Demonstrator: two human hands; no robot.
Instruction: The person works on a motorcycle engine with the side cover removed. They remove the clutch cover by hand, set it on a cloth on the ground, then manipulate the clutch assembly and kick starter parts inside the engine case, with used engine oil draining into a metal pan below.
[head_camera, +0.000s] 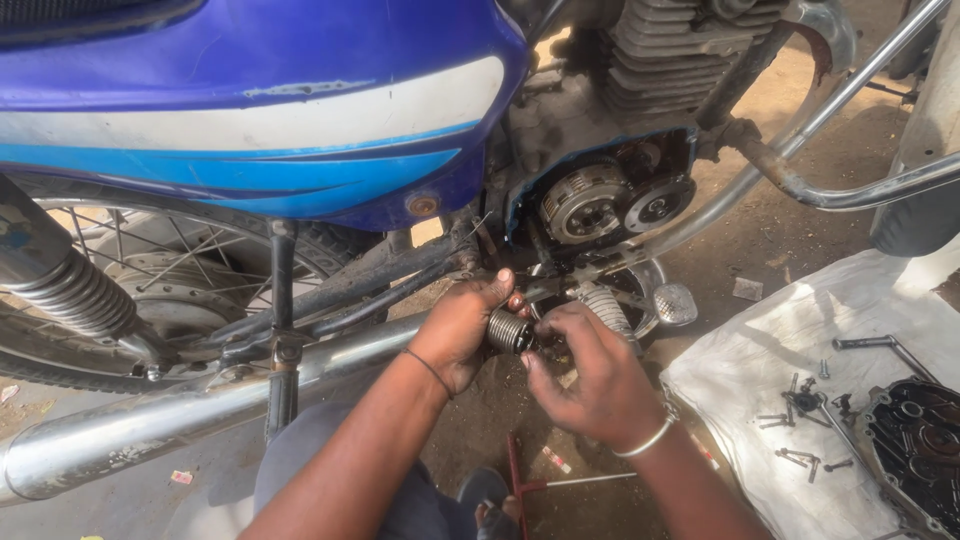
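While the red T-handle wrench (530, 485) just lies on the dirt down by the person's feet, both hands are up at a coiled metal spring (509, 331) below the open engine side. The left hand (458, 330) is curled shut around the spring's left end, and the right hand (590, 375) is pinching at its right end with fingers mostly closed; can't tell what else it's got. The spring's long axis runs roughly left-right, sitting right between the hands, so neither one's really nearer. Just beyond sits the ribbed kick-start lever (608, 308), then the exposed clutch assembly (585, 203), with the blue fuel tank (250, 100) above left.
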